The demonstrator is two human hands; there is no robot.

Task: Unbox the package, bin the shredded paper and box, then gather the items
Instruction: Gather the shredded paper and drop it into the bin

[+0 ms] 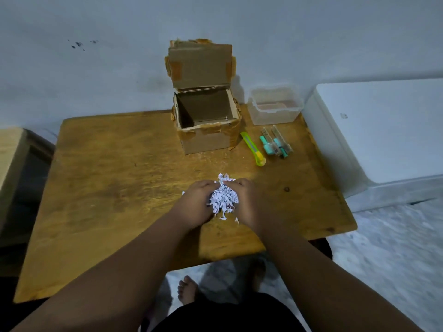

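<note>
A clump of white shredded paper lies on the wooden table near its front middle. My left hand and my right hand cup it from both sides, fingers curled into the shreds. At the back of the table stands the cardboard box, its lid flap up and its inside looking empty. Right of the box lie a yellow-green utility knife and two small teal items in clear packaging.
A clear plastic container sits at the table's back right corner. A white appliance-like block stands on the floor to the right, a wooden piece of furniture to the left. The wall is right behind the table.
</note>
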